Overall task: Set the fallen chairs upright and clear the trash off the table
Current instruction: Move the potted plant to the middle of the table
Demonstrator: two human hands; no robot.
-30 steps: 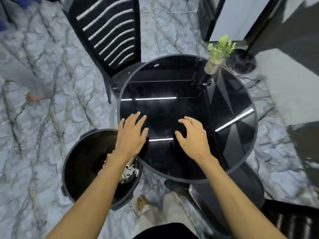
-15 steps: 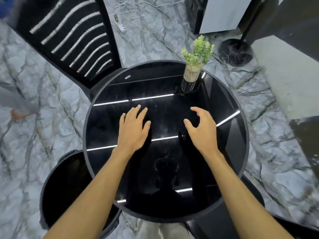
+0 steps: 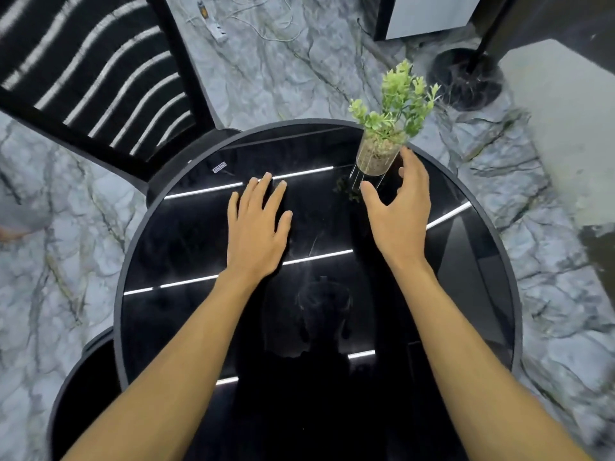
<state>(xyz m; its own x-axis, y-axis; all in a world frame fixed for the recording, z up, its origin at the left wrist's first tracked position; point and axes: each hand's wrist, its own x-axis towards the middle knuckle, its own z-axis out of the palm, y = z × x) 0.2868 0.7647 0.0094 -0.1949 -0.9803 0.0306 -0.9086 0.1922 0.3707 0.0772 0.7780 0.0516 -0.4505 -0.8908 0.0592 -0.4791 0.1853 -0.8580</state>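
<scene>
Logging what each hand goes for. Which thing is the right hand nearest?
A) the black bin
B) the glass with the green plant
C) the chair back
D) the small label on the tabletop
B: the right hand has its thumb and fingers spread either side of the glass with the green plant.

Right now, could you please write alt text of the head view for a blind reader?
A person's open right hand reaches toward a plant in a glass vase on a round black table; the left hand, also open, is alongside.
</scene>
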